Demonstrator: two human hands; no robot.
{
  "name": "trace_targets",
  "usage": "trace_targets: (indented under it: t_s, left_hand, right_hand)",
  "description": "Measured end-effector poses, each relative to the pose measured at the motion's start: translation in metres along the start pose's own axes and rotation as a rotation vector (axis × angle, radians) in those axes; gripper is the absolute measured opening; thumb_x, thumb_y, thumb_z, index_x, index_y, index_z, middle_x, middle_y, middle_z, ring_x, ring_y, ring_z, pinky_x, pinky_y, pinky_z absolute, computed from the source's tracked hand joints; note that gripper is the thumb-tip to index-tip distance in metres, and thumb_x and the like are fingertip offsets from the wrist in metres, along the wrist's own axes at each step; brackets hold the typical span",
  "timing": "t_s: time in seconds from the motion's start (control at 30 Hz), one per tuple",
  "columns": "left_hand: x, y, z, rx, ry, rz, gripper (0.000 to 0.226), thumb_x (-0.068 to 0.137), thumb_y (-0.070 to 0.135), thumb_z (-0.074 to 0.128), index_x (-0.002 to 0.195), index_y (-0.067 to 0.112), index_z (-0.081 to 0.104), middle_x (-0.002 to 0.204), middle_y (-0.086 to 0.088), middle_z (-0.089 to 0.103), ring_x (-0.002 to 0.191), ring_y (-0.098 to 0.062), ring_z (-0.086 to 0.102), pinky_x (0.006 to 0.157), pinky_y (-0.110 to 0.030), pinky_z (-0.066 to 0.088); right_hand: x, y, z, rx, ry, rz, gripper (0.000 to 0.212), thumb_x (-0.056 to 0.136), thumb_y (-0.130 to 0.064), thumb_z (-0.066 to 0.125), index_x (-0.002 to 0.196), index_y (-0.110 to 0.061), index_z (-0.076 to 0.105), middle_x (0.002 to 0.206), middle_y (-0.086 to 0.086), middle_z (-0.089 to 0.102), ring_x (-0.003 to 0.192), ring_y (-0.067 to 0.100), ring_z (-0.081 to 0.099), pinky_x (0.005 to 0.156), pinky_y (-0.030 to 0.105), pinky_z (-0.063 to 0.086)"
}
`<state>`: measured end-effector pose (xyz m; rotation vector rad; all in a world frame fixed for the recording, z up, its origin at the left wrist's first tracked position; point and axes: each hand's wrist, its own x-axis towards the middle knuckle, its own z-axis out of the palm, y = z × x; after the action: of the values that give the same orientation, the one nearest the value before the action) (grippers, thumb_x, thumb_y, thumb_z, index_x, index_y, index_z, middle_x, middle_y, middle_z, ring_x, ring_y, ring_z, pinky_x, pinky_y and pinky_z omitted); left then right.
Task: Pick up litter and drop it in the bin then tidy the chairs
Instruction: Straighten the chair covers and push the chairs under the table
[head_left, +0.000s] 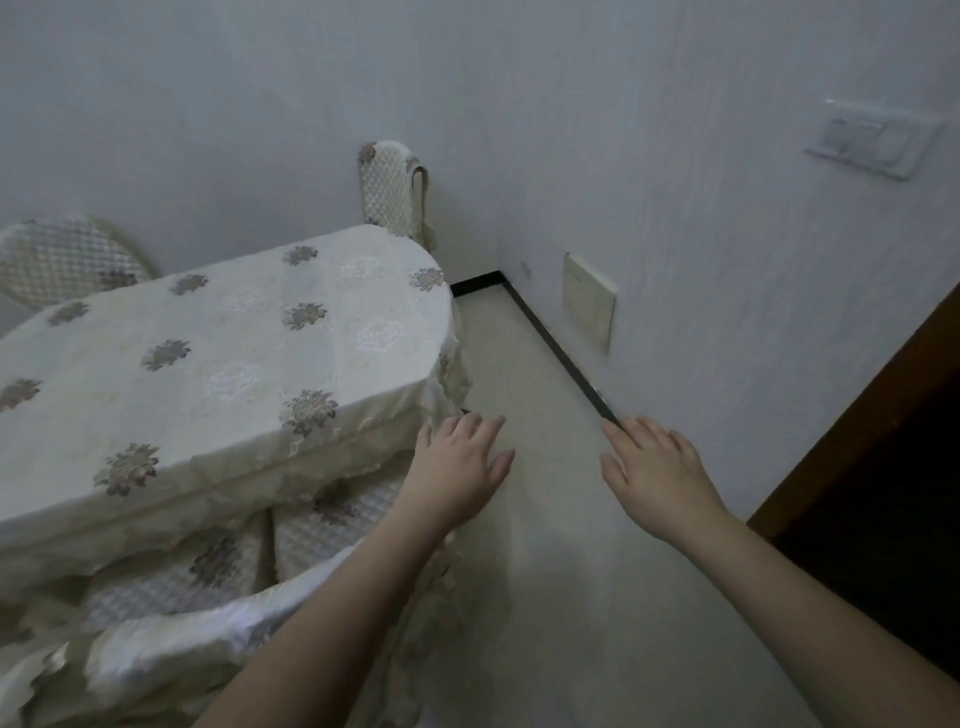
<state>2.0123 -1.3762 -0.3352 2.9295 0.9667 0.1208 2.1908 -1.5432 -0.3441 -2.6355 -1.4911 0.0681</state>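
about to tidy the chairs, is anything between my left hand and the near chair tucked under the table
Nothing visible. The left hand hangs open beside the tablecloth edge, just above the near chair, whose quilted seat shows under the cloth's hanging hem. The right hand is open over bare floor.

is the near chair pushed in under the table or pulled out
Pushed in. The near chair's quilted seat lies beneath the hanging edge of the tablecloth, and its covered backrest stands close against the table edge. Neither hand touches it.
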Motion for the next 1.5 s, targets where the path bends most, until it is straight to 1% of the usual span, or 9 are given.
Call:
trace_targets:
  t_s: [0.1,0.27,0.43,0.57,0.7,0.93,1.03,1.27,1.5]
  left_hand:
    - [0.029,-0.004,-0.006,-0.029,0.027,-0.030,0.068,0.089,0.063,0.007,0.145,0.033,0.030,0.146,0.005,0.041,0.136,-0.018,0.033,0.113,-0.048,0.022]
    - [0.094,-0.028,-0.010,-0.048,0.072,-0.062,0.075,0.084,0.064,-0.008,0.148,0.037,0.022,0.155,0.005,0.028,0.145,-0.019,0.018,0.117,-0.052,0.009]
    - [0.158,-0.055,-0.013,-0.072,0.124,-0.086,0.061,0.093,0.053,0.005,0.150,0.032,0.018,0.154,0.005,0.029,0.145,-0.021,0.016,0.117,-0.051,0.008]
    - [0.206,-0.072,-0.013,-0.010,0.109,-0.070,0.069,0.087,0.057,0.006,0.149,0.031,0.018,0.154,0.003,0.029,0.145,-0.024,0.017,0.116,-0.053,0.009]
    - [0.249,-0.072,-0.008,-0.014,0.096,-0.034,0.062,0.094,0.058,0.020,0.151,0.034,0.014,0.157,0.002,0.026,0.146,-0.023,0.015,0.117,-0.052,0.008]
    - [0.348,-0.065,0.029,-0.007,0.048,-0.041,0.075,0.085,0.065,0.010,0.150,0.031,0.023,0.154,0.002,0.032,0.144,-0.021,0.022,0.115,-0.049,0.014]
    - [0.391,-0.057,0.037,-0.009,0.082,-0.051,0.069,0.088,0.062,0.018,0.148,0.031,0.030,0.151,0.001,0.038,0.143,-0.023,0.027,0.115,-0.050,0.015]
    - [0.481,-0.044,0.023,0.015,0.045,-0.113,0.071,0.087,0.063,0.007,0.152,0.035,0.013,0.160,0.004,0.019,0.149,-0.018,0.006,0.120,-0.046,0.000]
    - [0.515,-0.081,0.037,0.031,-0.008,-0.225,0.068,0.088,0.062,0.010,0.152,0.037,0.013,0.161,0.006,0.015,0.149,-0.018,0.003,0.116,-0.042,-0.008]
  right_hand:
    - [0.034,0.004,-0.007,0.027,0.031,-0.006,0.077,0.083,-0.048,-0.005,0.150,-0.024,0.025,0.156,-0.003,0.027,0.144,0.017,0.019,0.114,0.037,0.014]
    - [0.100,0.008,-0.018,0.024,0.076,-0.018,0.061,0.095,-0.044,0.009,0.149,-0.022,0.027,0.156,0.001,0.026,0.144,0.018,0.019,0.117,0.040,0.013]
    - [0.169,0.011,-0.032,-0.017,0.089,-0.053,0.075,0.085,-0.050,-0.002,0.151,-0.024,0.023,0.156,0.000,0.027,0.144,0.018,0.019,0.117,0.040,0.013]
    - [0.214,0.017,-0.040,-0.052,0.106,-0.031,0.066,0.091,-0.050,0.010,0.151,-0.024,0.020,0.156,0.000,0.026,0.144,0.019,0.018,0.117,0.040,0.011]
    - [0.252,0.028,-0.035,-0.030,0.119,-0.020,0.065,0.092,-0.048,0.015,0.149,-0.020,0.027,0.152,0.004,0.035,0.141,0.024,0.027,0.116,0.043,0.017]
    - [0.335,0.074,-0.015,-0.028,0.128,-0.018,0.057,0.093,-0.037,0.021,0.146,-0.019,0.035,0.150,0.007,0.037,0.140,0.026,0.029,0.116,0.044,0.019]
    - [0.374,0.102,-0.010,-0.023,0.112,-0.031,0.055,0.094,-0.036,0.026,0.144,-0.018,0.039,0.149,0.007,0.038,0.140,0.026,0.029,0.115,0.044,0.020]
    - [0.480,0.158,-0.025,-0.002,0.075,-0.018,0.068,0.089,-0.046,0.012,0.145,-0.018,0.036,0.151,0.008,0.037,0.141,0.029,0.027,0.114,0.046,0.020]
    - [0.578,0.126,-0.013,0.046,0.041,-0.184,0.074,0.085,-0.053,0.006,0.150,-0.023,0.024,0.155,0.004,0.028,0.144,0.025,0.019,0.115,0.042,0.016]
